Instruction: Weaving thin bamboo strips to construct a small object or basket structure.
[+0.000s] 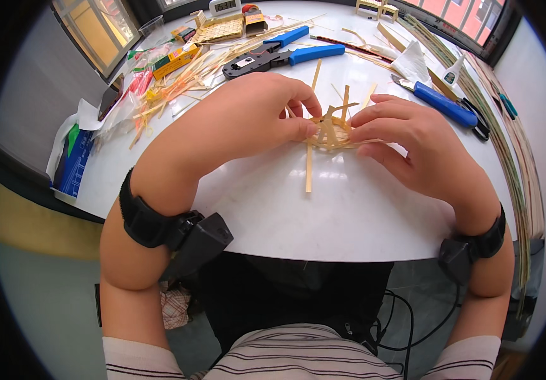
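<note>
A small round piece woven from bamboo strips (330, 138) stands on the white table between my hands. Loose strip ends stick out of it, one long pale strip (309, 171) pointing toward me and others reaching away. My left hand (266, 111) pinches its left rim with thumb and forefinger; the other fingers curl behind. On the right rim, my right hand (406, 133) closes its thumb and fingers, partly hiding that side. Just beyond my left hand lie crimping pliers (257, 62) with blue handles.
Thin bamboo strips (203, 79) and plastic bags heap at the left back, near a yellow box (176, 61) and a woven tray (219, 30). At right lie a blue-handled tool (444, 104), black scissors handles (481, 130), a white glue bottle (453, 71) and long bamboo strips (498, 133).
</note>
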{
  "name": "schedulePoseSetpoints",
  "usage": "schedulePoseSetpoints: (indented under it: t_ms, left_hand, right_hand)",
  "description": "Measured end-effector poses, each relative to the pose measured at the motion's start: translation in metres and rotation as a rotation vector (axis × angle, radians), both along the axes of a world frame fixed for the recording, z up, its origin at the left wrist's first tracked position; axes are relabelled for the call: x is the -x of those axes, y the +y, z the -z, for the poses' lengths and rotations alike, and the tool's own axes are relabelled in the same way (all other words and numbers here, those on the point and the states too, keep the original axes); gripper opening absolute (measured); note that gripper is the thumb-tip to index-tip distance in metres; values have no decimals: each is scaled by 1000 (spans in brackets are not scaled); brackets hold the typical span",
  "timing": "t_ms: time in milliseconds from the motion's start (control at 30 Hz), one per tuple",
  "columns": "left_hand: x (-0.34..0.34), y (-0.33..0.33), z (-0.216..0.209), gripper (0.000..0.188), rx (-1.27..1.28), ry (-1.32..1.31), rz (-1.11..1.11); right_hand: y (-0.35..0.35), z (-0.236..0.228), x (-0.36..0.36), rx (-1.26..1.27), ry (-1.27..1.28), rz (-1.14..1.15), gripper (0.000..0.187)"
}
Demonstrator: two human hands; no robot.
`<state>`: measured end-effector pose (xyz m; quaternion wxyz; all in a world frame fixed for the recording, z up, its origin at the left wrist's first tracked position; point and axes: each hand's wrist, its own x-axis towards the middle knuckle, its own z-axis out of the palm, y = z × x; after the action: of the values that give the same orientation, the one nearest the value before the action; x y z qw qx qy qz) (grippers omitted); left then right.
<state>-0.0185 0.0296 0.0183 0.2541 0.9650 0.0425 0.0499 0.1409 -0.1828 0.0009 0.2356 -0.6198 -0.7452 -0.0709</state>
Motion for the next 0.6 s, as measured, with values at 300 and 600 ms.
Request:
schedulePoseSetpoints:
  t_ms: [300, 600]
  left_hand:
    - [0, 3, -4, 25, 6, -60, -77]
    - [0, 8, -5, 28, -13, -61, -48]
  right_hand:
    - [2, 0, -1, -18, -7, -18, 11]
    - [1, -3, -3, -46, 93, 13, 8]
